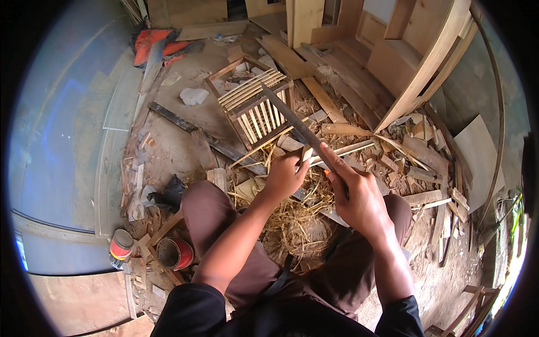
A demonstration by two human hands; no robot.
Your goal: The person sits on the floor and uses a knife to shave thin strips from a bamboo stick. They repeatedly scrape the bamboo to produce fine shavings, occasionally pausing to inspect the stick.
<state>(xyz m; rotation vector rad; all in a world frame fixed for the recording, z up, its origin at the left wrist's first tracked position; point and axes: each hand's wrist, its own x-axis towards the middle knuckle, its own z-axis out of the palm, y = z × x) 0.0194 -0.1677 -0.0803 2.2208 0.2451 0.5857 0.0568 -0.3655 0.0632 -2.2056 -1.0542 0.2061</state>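
My right hand is closed round the lower end of a machete, its index finger laid along the long dark blade. The blade points away and to the left, its tip over a slatted wooden crate. My left hand is closed on a pale wooden strip, just left of the blade. Part of the strip is hidden by my fingers and the machete. Straw-like shavings lie heaped between my knees, below both hands.
Loose planks and offcuts litter the floor ahead and to the right. A dark board lies at left. Two red cans stand by my left knee. Wooden cabinet-like frames rise at back right; a blue-grey wall bounds the left.
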